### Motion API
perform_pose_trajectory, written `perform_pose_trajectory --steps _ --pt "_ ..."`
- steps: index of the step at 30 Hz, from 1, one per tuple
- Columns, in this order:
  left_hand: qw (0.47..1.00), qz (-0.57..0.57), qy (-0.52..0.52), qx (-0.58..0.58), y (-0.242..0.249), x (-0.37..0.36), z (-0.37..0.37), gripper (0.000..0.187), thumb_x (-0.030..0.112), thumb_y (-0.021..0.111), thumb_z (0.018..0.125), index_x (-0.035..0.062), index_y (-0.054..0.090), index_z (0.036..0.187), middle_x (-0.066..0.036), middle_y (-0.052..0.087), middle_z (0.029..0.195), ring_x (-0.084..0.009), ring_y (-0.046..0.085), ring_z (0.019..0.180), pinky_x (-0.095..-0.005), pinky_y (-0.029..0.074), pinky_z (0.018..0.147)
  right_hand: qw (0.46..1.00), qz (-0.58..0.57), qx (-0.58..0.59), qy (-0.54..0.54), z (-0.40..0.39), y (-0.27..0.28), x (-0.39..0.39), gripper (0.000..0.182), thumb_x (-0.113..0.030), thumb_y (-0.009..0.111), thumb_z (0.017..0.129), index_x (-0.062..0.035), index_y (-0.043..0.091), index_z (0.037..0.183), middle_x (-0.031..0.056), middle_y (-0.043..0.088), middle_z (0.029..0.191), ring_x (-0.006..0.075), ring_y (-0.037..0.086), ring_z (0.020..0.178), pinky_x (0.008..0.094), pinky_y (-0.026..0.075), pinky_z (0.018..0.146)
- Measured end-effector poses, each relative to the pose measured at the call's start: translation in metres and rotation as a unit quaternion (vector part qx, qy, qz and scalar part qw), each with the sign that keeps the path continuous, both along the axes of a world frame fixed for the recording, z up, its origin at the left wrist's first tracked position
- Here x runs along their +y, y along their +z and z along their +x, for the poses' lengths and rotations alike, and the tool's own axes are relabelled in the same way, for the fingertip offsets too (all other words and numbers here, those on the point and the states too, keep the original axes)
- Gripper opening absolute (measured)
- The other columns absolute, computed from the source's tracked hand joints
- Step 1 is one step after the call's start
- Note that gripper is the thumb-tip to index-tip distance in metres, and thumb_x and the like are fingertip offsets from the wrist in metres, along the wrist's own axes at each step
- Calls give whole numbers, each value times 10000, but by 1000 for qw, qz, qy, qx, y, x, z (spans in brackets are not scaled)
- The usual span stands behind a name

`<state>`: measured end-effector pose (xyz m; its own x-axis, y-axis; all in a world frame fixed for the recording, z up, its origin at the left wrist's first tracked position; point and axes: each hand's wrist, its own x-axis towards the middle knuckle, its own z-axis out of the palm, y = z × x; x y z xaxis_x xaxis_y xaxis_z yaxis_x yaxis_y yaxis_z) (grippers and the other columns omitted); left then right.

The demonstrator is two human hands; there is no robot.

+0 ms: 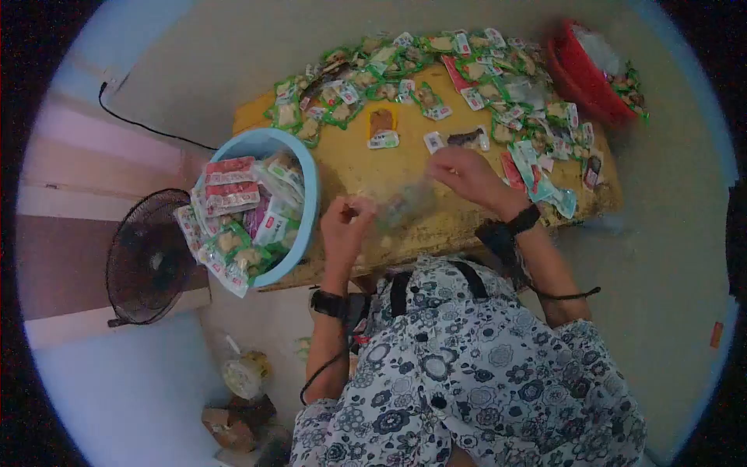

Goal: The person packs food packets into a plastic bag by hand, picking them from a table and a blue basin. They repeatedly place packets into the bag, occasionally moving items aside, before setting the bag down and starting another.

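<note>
Between my two hands a clear plastic bag (405, 202) is stretched, blurred by motion, with something greenish showing inside. My left hand (347, 226) pinches its left side, over the front part of the yellow table (350, 167). At its upper right edge is my right hand (468, 177), fingers closed on the bag. Just beyond the hands, a packet with brown food (382, 126) and a packet with dark food (467, 138) lie apart on the table.
Many green-edged food packets (362, 78) line the table's back and right. A light-blue tub (311, 187) full of packets stands at left, beside a black fan (152, 257). Red baskets (576, 86) sit at the back right corner. Cardboard (237, 424) lies on the floor.
</note>
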<state>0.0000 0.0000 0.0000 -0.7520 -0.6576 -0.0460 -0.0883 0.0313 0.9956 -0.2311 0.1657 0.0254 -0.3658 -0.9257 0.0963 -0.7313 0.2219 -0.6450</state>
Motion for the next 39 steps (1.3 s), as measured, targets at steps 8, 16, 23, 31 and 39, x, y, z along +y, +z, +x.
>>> perform_pose_trajectory --steps 8,16,23,31,39 --pt "998 -68 -11 -1 15 -26 -10 216 110 746 824 20 607 963 -25 643 924 -94 597 834 -255 494 746 997 2 -69 -21 -12 13 -16 230 -227 558 956 -23 627 1037 128 653 975 275 620 911 342 485 807" --pt "990 -111 -84 -26 -33 -29 -15 676 163 846 694 7 546 1280 -150 560 1282 -235 522 1204 -366 404 1035 981 -120 -146 31 -9 -26 -25 236 -190 508 983 -11 622 1085 96 653 988 201 608 917 332 474 829" --pt "975 -173 -95 -102 -53 -31 -29 613 144 816 708 -29 563 1239 -147 631 1197 -252 599 1099 -371 467 948 971 -60 -228 -27 -10 -24 -34 227 -186 503 993 -9 611 1085 43 647 980 107 579 926 287 475 816" --pt "968 -100 -100 -208 -2 -28 -36 377 162 757 757 -16 654 1073 -121 712 1001 -236 682 878 -368 538 792 925 -181 -321 -94 -22 -62 -43 226 -203 518 983 1 604 937 26 619 870 116 581 806 283 470 713" --pt "964 -192 -68 -173 7 -22 -33 390 179 772 749 -12 651 1066 -142 700 1000 -229 674 904 -353 532 796 954 -147 -222 -139 -22 -99 -54 168 -159 568 926 0 599 883 65 586 782 153 564 742 305 461 699"
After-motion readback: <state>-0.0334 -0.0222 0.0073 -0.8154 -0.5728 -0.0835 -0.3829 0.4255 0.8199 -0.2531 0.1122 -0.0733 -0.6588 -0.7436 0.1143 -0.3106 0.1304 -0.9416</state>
